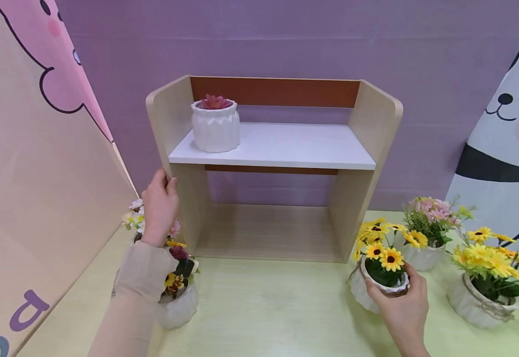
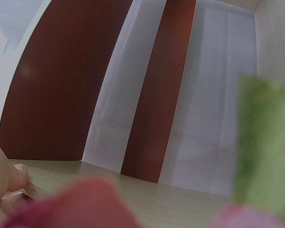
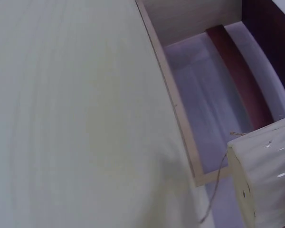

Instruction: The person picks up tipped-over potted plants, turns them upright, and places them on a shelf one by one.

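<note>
My left hand (image 1: pixel 160 210) grips the front edge of the left side panel of a small wooden shelf unit (image 1: pixel 179 198); its thumb (image 2: pixel 18 176) shows in the left wrist view. With my right hand (image 1: pixel 403 308) I hold a white pot of yellow sunflowers (image 1: pixel 361 288) by its rim, right of the unit. The pot's underside (image 3: pixel 242 190) is exposed in the right wrist view, so it is off the table, and a loose twine end hangs from it. On the white upper shelf (image 1: pixel 286 144), at the left, stands a white pot with a red succulent (image 1: pixel 216 129).
Behind the right hand stands a white pot of pink flowers (image 1: pixel 424 258); another with yellow flowers (image 1: pixel 482 302) is at the far right. Partly hidden by my left forearm, potted mixed flowers (image 1: pixel 179 305) stand at the left. A purple cloth (image 1: pixel 277 39) hangs behind.
</note>
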### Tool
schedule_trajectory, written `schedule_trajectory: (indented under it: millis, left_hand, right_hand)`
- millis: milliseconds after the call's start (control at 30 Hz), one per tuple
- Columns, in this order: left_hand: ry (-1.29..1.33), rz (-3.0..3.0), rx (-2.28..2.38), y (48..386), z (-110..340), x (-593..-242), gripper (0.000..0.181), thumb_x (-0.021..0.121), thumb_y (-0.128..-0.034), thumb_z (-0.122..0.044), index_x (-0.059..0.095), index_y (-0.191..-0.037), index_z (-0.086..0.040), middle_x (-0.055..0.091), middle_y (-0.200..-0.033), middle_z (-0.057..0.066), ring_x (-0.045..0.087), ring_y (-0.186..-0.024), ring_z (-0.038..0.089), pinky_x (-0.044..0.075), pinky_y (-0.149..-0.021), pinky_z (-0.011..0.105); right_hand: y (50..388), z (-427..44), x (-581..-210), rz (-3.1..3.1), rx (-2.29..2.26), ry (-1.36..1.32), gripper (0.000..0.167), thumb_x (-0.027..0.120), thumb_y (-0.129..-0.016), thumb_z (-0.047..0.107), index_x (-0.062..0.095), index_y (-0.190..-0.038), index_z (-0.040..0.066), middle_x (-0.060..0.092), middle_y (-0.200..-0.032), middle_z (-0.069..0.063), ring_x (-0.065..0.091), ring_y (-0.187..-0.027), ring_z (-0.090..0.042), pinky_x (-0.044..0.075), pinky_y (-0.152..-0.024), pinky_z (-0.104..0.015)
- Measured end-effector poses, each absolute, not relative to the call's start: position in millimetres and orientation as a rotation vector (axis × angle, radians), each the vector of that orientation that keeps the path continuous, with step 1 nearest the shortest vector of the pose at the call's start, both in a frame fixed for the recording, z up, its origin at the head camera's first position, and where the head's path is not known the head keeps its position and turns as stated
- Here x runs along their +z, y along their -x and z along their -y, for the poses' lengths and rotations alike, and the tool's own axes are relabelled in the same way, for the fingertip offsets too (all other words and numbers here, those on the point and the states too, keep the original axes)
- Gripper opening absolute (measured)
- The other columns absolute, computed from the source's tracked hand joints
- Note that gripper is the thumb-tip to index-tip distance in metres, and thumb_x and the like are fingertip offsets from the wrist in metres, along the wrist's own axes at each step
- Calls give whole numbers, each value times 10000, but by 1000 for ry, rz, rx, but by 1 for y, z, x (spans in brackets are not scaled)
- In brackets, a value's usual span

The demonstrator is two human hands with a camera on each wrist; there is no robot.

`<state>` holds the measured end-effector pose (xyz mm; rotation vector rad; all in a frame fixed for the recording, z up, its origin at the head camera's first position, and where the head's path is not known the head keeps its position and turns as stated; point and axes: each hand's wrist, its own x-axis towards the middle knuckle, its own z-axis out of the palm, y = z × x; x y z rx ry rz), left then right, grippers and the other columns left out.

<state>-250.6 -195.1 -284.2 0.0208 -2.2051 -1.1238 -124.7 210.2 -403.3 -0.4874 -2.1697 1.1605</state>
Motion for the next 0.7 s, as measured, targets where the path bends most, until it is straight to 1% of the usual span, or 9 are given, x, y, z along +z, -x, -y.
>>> schedule_trajectory:
  millis: [33, 100, 167, 267, 333, 400, 500, 567, 700]
  left_hand:
    - [-20, 2206, -1115, 251, 195, -284, 231, 434, -955, -133, 516, -1111, 17, 613, -993, 218, 556, -777, 331, 449, -656, 384]
    - [-30, 2209, -1097, 252, 195, -285, 216, 434, -955, -137, 522, -1080, 15, 614, -948, 208, 526, -728, 312, 379, -609, 356]
    - [-37, 2216, -1110, 252, 195, -286, 228, 430, -957, -142, 520, -1102, 8, 618, -987, 204, 536, -753, 307, 388, -621, 350]
    - [-44, 2222, -1139, 252, 196, -287, 247, 425, -958, -145, 514, -1136, 2, 614, -1065, 205, 564, -821, 315, 425, -665, 378]
    - [-43, 2217, -1153, 252, 196, -287, 249, 426, -958, -140, 512, -1142, 3, 609, -1087, 208, 567, -842, 324, 435, -686, 401]
    - [-40, 2208, -1155, 252, 196, -286, 246, 430, -956, -136, 514, -1138, 6, 608, -1094, 209, 569, -847, 323, 436, -694, 403]
    - [-34, 2198, -1149, 252, 195, -285, 237, 433, -954, -129, 517, -1124, 12, 613, -1072, 211, 557, -807, 319, 422, -670, 389]
    - [-31, 2197, -1146, 252, 196, -285, 237, 432, -954, -130, 518, -1123, 13, 614, -1066, 212, 554, -795, 317, 418, -662, 384]
    - [-30, 2208, -1163, 253, 196, -285, 256, 428, -957, -136, 510, -1157, 1, 600, -1119, 210, 574, -866, 328, 455, -713, 423]
  right_hand:
    - [124, -210, -402, 2171, 1152, 473, 820, 786, -637, 142, 373, -1318, -52, 404, -1183, -244, 402, -1093, -381, 349, -894, -552]
    - [123, -208, -398, 2185, 1137, 458, 820, 780, -648, 144, 364, -1329, -44, 402, -1176, -235, 411, -1087, -376, 370, -879, -552]
    - [122, -206, -394, 2185, 1133, 445, 825, 782, -649, 138, 362, -1339, -32, 407, -1172, -222, 422, -1088, -361, 392, -868, -541]
    - [119, -203, -385, 2173, 1125, 415, 823, 786, -646, 133, 371, -1340, -17, 421, -1173, -206, 437, -1086, -343, 436, -860, -274]
    - [118, -201, -378, 2151, 1127, 376, 816, 789, -637, 114, 385, -1334, -11, 432, -1171, -200, 447, -1079, -335, 378, -797, -88]
    - [116, -200, -371, 2130, 1120, 335, 816, 795, -624, 95, 396, -1327, -14, 448, -1168, -193, 459, -1068, -323, 277, -718, 25]
    - [115, -200, -361, 2111, 1126, 291, 817, 799, -611, 62, 404, -1322, -13, 465, -1166, -171, 465, -1046, -274, 289, -709, 44]
    - [115, -200, -356, 2113, 1141, 287, 823, 798, -612, 48, 401, -1332, 5, 469, -1173, -135, 464, -1030, -184, 311, -717, 37]
    - [114, -199, -347, 2113, 1182, 272, 817, 791, -624, 32, 400, -1341, 30, 459, -1191, -87, 435, -979, -13, 353, -702, 21]
